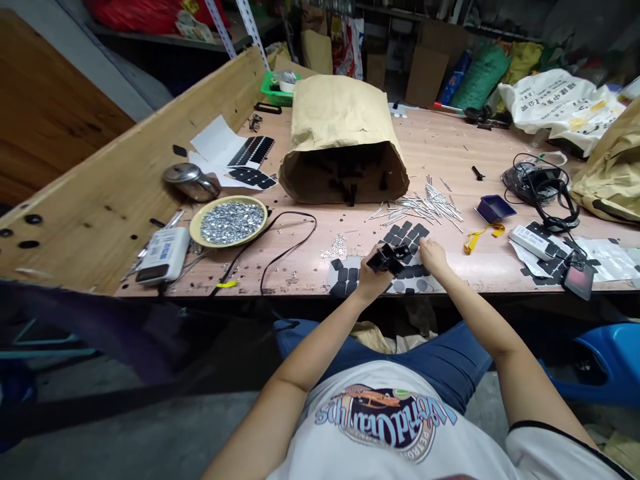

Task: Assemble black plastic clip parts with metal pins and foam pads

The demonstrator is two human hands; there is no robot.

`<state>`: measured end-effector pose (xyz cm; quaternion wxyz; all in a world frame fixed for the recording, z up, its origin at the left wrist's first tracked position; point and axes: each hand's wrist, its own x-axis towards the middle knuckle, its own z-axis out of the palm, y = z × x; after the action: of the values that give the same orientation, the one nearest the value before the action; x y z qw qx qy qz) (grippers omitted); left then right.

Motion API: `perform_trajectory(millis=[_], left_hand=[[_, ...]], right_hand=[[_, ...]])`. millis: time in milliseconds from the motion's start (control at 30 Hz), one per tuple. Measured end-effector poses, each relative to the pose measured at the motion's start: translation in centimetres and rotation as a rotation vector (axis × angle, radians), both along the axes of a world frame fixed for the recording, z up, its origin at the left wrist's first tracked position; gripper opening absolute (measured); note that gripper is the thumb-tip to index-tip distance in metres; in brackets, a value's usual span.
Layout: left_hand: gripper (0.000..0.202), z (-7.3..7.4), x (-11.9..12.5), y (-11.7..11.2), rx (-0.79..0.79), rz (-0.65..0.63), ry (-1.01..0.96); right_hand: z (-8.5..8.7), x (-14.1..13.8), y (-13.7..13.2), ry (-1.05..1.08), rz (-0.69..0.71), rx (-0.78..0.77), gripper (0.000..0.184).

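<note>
My left hand [373, 277] is closed around a black plastic part [389, 258], held just above the table's near edge. My right hand [433, 257] rests beside it with its fingers curled onto a sheet of black square pads [407, 235]; whether it pinches a pad I cannot make out. More black pads [345, 277] lie to the left of my left hand. A heap of thin metal pins [425, 203] lies just beyond the pads. A small scatter of silver bits [337, 247] sits nearby.
A brown paper sack [343, 133] lies open toward me with black parts inside. A yellow dish of silver pieces [231, 222], a white device [164, 255] and a black cable [285, 247] sit left. A blue tray [494, 208], cables and pad sheets lie right.
</note>
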<state>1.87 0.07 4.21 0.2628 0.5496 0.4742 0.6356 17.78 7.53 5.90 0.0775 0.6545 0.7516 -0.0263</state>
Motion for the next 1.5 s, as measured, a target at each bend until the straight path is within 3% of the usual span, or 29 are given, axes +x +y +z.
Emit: perform_trajectory(millis=[67,133,233,333,400,500,600,700,800,933,1067,1200,1400,1500], left_hand=[[0.018,-0.4,-0.4,0.0,0.087,-0.032,0.055],[0.018,-0.7,-1.0,0.0,0.138,-0.038,0.12],[0.017,-1.1,-1.3,0.1,0.107,-0.022,0.224],[0.019,-1.3,-0.9,0.1,0.064,0.003,0.288],[0.022,-1.5,-0.6,0.0,0.062,-0.001,0.306],[0.023,-1.4,-0.4,-0.3,0.061,-0.007,0.309],[0.02,-1.2,-0.5,-0.5,0.042,0.014,0.311],[0.018,-1.0,-0.6,-0.6,0.042,0.024,0.324],[0.016,-1.1,-0.4,-0.5,0.058,0.029,0.339],[0.018,-1.3,-0.2,-0.3,0.043,0.019,0.3],[0.018,-0.9,0.1,-0.2,-0.042,0.045,0.157],[0.015,0.2,0.8,0.1,-0.14,0.027,0.042],[0.017,1.7,0.9,1.6,-0.328,-0.036,-0.174],[0.023,2.1,0.7,3.0,-0.354,-0.079,-0.364]], right_hand=[[0.7,0.5,0.2,0.117,0.052,0.086,0.034],[2.2,1.1,-0.6,0.426,0.164,0.311,0.032],[5.6,1.0,-3.8,0.98,0.352,0.718,0.023],[8.5,-0.6,-7.7,1.182,0.518,0.827,0.03],[9.5,-1.8,-9.5,1.162,0.66,0.798,0.036],[9.5,-2.7,-10.5,0.956,0.846,0.778,0.035],[9.1,-2.8,-10.4,0.744,0.927,0.781,0.029],[8.8,-2.8,-10.2,0.671,0.958,0.762,0.032],[8.7,-3.0,-10.2,0.609,0.961,0.739,0.036],[8.7,-2.9,-10.1,0.536,0.861,0.65,0.04],[9.0,-1.6,-9.4,0.626,0.697,0.749,0.051],[8.4,-0.5,-8.1,0.672,0.531,0.785,0.038],[6.6,0.7,-6.6,0.739,0.442,0.799,0.029],[5.4,1.5,-5.9,0.806,0.37,0.734,0.03]])
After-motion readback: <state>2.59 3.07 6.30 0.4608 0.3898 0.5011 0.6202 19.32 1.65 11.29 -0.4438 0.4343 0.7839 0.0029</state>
